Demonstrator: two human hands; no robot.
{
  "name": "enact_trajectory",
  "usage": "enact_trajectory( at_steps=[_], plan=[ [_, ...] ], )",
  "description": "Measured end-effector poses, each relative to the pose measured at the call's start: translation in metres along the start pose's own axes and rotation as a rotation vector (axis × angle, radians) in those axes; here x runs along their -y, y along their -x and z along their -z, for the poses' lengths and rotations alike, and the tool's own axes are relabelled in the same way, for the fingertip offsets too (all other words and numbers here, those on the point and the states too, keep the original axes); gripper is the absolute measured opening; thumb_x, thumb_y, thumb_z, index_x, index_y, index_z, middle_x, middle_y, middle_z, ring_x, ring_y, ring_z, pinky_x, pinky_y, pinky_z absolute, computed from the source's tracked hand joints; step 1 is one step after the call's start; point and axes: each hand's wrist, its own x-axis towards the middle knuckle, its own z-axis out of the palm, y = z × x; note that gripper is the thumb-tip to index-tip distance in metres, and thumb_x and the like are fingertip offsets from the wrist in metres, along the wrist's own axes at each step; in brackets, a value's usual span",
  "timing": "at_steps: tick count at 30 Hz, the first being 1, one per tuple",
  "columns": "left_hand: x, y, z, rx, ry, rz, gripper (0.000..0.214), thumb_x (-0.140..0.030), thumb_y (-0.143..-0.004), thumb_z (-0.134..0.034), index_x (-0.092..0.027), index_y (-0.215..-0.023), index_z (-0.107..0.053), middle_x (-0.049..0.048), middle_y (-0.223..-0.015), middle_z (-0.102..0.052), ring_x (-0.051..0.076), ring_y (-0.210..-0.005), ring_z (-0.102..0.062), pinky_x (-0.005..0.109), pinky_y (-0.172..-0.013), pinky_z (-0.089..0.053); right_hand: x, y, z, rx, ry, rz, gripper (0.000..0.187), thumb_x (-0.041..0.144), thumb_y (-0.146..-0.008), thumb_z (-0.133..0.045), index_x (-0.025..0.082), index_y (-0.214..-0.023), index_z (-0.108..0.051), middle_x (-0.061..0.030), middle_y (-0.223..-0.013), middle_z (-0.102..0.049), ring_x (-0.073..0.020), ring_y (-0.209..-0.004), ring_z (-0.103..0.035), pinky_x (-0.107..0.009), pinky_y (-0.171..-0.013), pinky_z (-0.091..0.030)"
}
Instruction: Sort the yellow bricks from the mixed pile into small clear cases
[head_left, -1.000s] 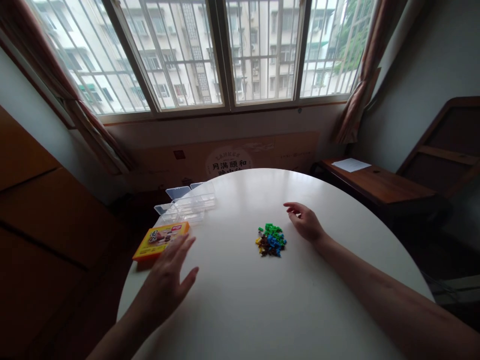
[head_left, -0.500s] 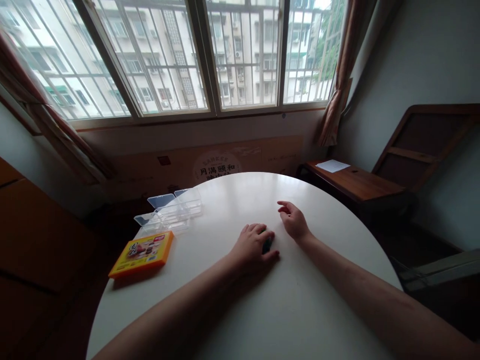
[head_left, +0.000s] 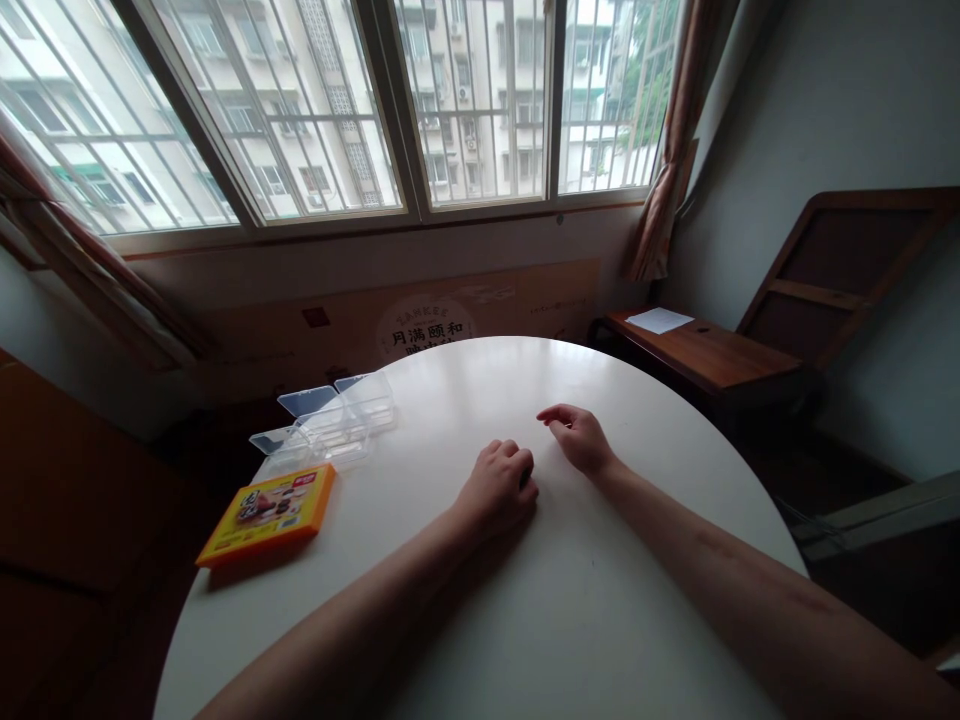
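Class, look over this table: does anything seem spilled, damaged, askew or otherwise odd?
Nothing visible looks spilled or damaged. The yellow box sits right at the left edge of the table, and raised lids on the clear cases seem to jut past it; both look rather precarious. What the left hand curls around is mostly hidden.

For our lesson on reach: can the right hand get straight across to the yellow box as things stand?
Probably not straight across: the left hand lies between the right hand and the yellow box, though passing over it looks possible.
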Motion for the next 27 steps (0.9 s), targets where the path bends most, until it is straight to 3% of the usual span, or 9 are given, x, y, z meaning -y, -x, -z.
enact_trajectory(
  at_steps=[8,14,20,24,27],
  plan=[
    [0.003,0.0,-0.003,-0.051,0.104,-0.008,0.01,-0.013,-0.072,-0.055,-0.021,-0.076,-0.051,0.0046,-0.083,-0.054,0.022,-0.081,-0.048,0.037,-0.081,-0.045,0.007,0.006,-0.001,0.074,-0.125,-0.067,0.021,0.018,-0.069,-0.058,0.02,-0.083,-0.074,-0.0054,-0.088,-0.073,-0.0226,-0.087,-0.065,-0.039,-0.087,-0.05],
    [0.01,-0.002,-0.007,-0.1,0.192,-0.022,0.015,-0.006,-0.069,-0.054,-0.02,-0.075,-0.054,0.0051,-0.087,-0.057,0.021,-0.085,-0.051,0.034,-0.08,-0.047,0.017,0.02,-0.019,0.061,-0.33,-0.213,0.047,0.023,-0.071,-0.056,0.018,-0.117,-0.063,-0.0074,-0.097,-0.067,-0.0235,-0.097,-0.064,-0.041,-0.088,-0.052],
    [0.018,-0.003,-0.005,-0.261,0.658,-0.017,0.013,-0.011,-0.07,-0.06,-0.02,-0.079,-0.06,0.0061,-0.097,-0.062,0.02,-0.093,-0.059,0.034,-0.085,-0.049,0.026,0.028,-0.029,0.115,-0.468,-0.292,0.051,0.025,-0.075,-0.053,0.02,-0.125,-0.057,-0.0113,-0.111,-0.063,-0.0257,-0.105,-0.065,-0.042,-0.09,-0.055],
    [0.023,-0.006,0.0,-0.384,1.028,0.164,0.011,-0.027,-0.075,-0.066,-0.019,-0.081,-0.065,0.0048,-0.088,-0.066,0.019,-0.084,-0.061,0.033,-0.08,-0.052,0.029,0.031,-0.027,0.139,-0.437,-0.268,0.049,0.029,-0.082,-0.051,0.021,-0.131,-0.054,-0.0124,-0.119,-0.061,-0.0271,-0.115,-0.061,-0.045,-0.098,-0.05],
    [0.035,-0.008,0.004,-0.531,1.13,0.311,0.02,-0.038,-0.079,-0.061,-0.018,-0.079,-0.064,0.004,-0.082,-0.065,0.018,-0.081,-0.06,0.033,-0.08,-0.051,0.034,0.037,-0.026,0.177,-0.341,-0.179,0.049,0.033,-0.085,-0.055,0.021,-0.133,-0.055,-0.0124,-0.127,-0.06,-0.0278,-0.126,-0.052,-0.049,-0.11,-0.038]
  ],
)
